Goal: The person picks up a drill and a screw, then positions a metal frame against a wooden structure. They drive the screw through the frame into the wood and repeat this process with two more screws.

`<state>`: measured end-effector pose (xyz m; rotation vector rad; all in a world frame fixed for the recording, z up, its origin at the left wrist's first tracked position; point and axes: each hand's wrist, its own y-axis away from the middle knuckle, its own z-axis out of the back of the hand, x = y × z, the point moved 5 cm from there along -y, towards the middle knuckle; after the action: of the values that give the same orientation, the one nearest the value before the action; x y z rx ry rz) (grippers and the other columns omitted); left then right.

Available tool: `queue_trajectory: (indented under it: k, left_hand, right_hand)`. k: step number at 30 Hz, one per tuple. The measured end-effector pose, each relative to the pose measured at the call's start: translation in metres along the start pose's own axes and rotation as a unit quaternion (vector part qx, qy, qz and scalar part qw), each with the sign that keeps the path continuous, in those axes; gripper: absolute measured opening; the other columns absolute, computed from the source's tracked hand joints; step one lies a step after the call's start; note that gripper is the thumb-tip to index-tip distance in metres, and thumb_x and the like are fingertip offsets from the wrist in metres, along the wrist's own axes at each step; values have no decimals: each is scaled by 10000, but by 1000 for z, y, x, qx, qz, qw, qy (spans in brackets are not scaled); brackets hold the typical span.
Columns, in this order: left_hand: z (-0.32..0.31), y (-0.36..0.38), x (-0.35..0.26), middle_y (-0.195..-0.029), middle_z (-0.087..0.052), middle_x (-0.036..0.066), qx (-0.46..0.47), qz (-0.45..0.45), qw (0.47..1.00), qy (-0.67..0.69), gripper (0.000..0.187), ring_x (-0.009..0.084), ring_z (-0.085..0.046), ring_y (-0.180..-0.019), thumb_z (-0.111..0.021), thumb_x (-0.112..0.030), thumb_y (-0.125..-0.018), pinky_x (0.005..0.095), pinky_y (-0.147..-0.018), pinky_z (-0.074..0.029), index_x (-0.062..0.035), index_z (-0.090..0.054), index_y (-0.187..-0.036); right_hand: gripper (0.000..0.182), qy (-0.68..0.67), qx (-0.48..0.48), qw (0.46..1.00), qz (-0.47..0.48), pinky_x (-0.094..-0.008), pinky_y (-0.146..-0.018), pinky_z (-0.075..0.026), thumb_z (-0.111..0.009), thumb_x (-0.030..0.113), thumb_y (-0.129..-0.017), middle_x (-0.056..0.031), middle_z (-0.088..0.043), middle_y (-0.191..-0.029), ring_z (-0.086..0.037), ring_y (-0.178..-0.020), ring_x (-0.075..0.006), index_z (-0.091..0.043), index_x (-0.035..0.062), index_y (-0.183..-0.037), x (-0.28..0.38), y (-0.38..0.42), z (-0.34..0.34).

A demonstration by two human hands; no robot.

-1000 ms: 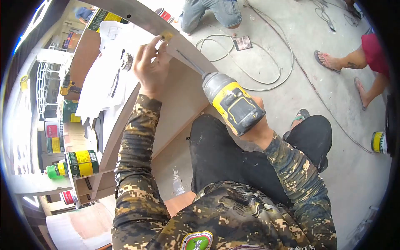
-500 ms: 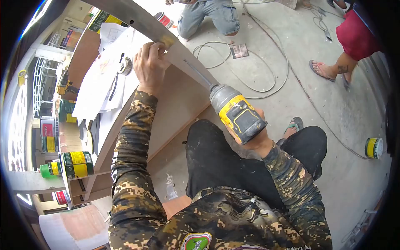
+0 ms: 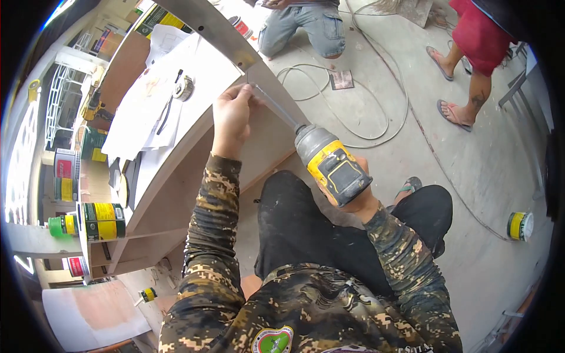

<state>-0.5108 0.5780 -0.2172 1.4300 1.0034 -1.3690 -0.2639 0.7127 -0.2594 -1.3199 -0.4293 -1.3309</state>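
Note:
My right hand [image 3: 360, 201] grips a yellow and grey cordless impact driver [image 3: 332, 163]. Its long driver bit [image 3: 275, 106] points up and left, away from my body. At the bit's tip my left hand [image 3: 232, 120] is closed in a pinch; whatever small piece sits between the fingertips is too small to make out. Just beyond the fingers runs a curved grey board [image 3: 226, 38] with dark holes in it. To the left of that hand, papers [image 3: 144, 97], a tape measure [image 3: 183, 88] and a black pen [image 3: 165, 116] lie on the curved worktop.
Labelled cans [image 3: 105, 221] stand along the left side, with another drill [image 3: 94, 109] beyond the papers. A kneeling person [image 3: 303, 32] is ahead; another person's legs [image 3: 471, 88] stand at right. A cable [image 3: 385, 120] loops over the floor, and a can [image 3: 520, 226] sits far right.
My left hand has come off the board's edge and moved right and down to the bit's tip, fingers pinched. The driver stays nearly in place. The person at right has shifted their feet.

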Motion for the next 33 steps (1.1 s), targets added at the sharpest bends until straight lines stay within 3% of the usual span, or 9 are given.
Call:
queue_trajectory:
  k: [1, 2, 4, 5, 8, 11, 13, 26, 33]
  left_hand:
    - [-5, 5, 4, -916, -642, 137, 26, 88, 991, 97, 193, 301, -684, -876, -559, -78, -984, 377, -813, -589, 81, -584, -1090]
    - [-9, 8, 1, -916, -642, 137, 23, 87, 991, 101, 193, 301, -684, -876, -559, -78, -984, 377, -813, -589, 81, -584, -1090]
    - [-21, 15, 5, -948, -666, 151, -12, 180, 934, 308, 184, 277, -688, -951, -515, -64, -998, 405, -876, -603, 80, -574, -1097]
    - [-21, 14, 5, -1031, -662, 179, -8, 183, 925, 333, 196, 316, -669, -1054, -503, -69, -1003, 427, -951, -584, 88, -555, -1109]
    - [-27, 18, 2, -1181, -577, 209, 21, 170, 908, 382, 204, 352, -607, -1142, -499, -59, -1001, 445, -1012, -545, 74, -462, -1152]
    - [-30, 20, 1, -1219, -562, 217, 36, 155, 906, 392, 220, 348, -600, -1158, -486, -74, -1015, 442, -1018, -543, 73, -443, -1172]
    - [-30, 22, 1, -1186, -597, 206, 24, 156, 904, 397, 227, 332, -619, -1141, -477, -85, -1023, 421, -997, -559, 85, -481, -1174]
    - [-31, 25, 5, -1141, -645, 171, 49, 93, 916, 387, 253, 269, -671, -1056, -449, -125, -1042, 351, -925, -598, 68, -523, -1187]
    - [-41, 34, 4, -1097, -652, 183, 50, 88, 947, 305, 261, 290, -657, -1034, -472, -188, -1030, 413, -923, -554, 36, -556, -1137]
  right_hand:
    - [233, -15, -4, 1000, 8, -426, -866, -419, -775, 190, -775, -9, -720, -963, -651, -915, -249, -715, 150, -996, 2, -1, 1]
    - [233, -13, 0, 1000, 10, -426, -866, -419, -775, 190, -775, -9, -720, -963, -651, -915, -249, -715, 150, -996, 2, -1, 0]
    - [254, -68, 18, 997, -36, -426, -859, -423, -786, 184, -763, -19, -716, -955, -639, -935, -257, -710, 140, -1002, -6, 0, -4]
    - [254, -66, 23, 997, -34, -426, -859, -423, -786, 184, -763, -19, -716, -955, -639, -935, -257, -710, 140, -1002, -6, 0, -5]
    - [249, 15, -1, 1000, 23, -418, -850, -420, -792, 181, -756, -23, -716, -943, -631, -962, -250, -710, 134, -987, -3, 2, -5]
    - [244, 51, 16, 999, 10, -409, -860, -404, -775, 179, -775, -15, -722, -946, -630, -967, -244, -722, 132, -1008, -3, 0, -7]
    - [142, 39, -68, 988, 135, -349, -637, -546, -735, 129, -760, -94, -673, -810, -678, -713, -302, -645, 71, -853, 15, -7, 3]
    - [155, 72, -32, 986, 149, -355, -629, -547, -734, 121, -755, -103, -672, -810, -675, -710, -310, -651, 71, -875, 11, -6, -3]
    - [192, 70, -45, 985, 152, -357, -640, -547, -759, 136, -743, -103, -682, -827, -680, -718, -303, -661, 70, -894, 8, -3, -4]
